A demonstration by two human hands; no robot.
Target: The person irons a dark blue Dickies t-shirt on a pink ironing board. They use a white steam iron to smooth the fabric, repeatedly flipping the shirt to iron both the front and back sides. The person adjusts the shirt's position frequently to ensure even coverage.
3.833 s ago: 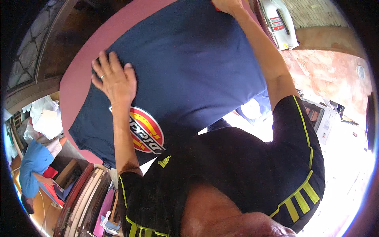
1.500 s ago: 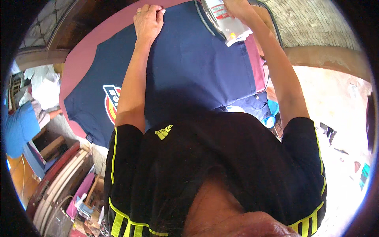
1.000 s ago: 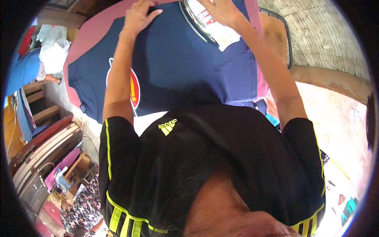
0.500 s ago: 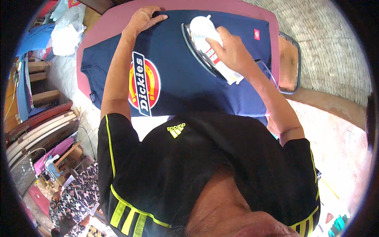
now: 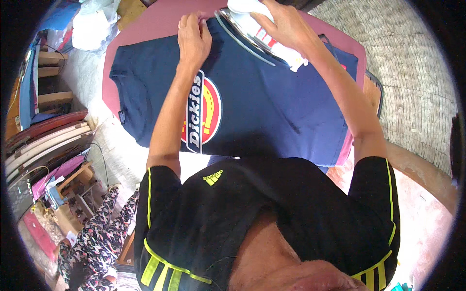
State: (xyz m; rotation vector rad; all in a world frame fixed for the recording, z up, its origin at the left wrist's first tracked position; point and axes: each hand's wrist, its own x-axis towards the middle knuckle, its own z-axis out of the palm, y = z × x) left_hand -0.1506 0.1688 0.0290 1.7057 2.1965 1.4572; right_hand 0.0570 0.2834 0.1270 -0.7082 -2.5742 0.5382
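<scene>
A navy T-shirt (image 5: pixel 262 104) with a red, yellow and white round print lies spread over a pink-covered ironing board (image 5: pixel 138 36). At the shirt's far edge, my left hand (image 5: pixel 195 43) is closed, its bent fingers and thumb on the cloth; the fingertips are partly hard to make out. My right hand (image 5: pixel 291 29) is wrapped round the handle of a white iron (image 5: pixel 264 36). The iron's soleplate faces down at the far edge of the shirt, to the right of my left hand, and its front end is close to the top of the picture.
Wooden boards (image 5: pixel 51 140) are stacked at the left. White plastic bags (image 5: pixel 96 24) lie at the far left. A person in patterned clothes (image 5: pixel 97 237) is at the lower left. The board's metal-framed end (image 5: pixel 374 89) sticks out at the right, beside a corrugated grey surface (image 5: pixel 412 63).
The iron in my right hand has moved away from me to the shirt's far edge. My left hand has come nearer and rightward, its fingers more bent. The shirt and board appear shifted right in view.
</scene>
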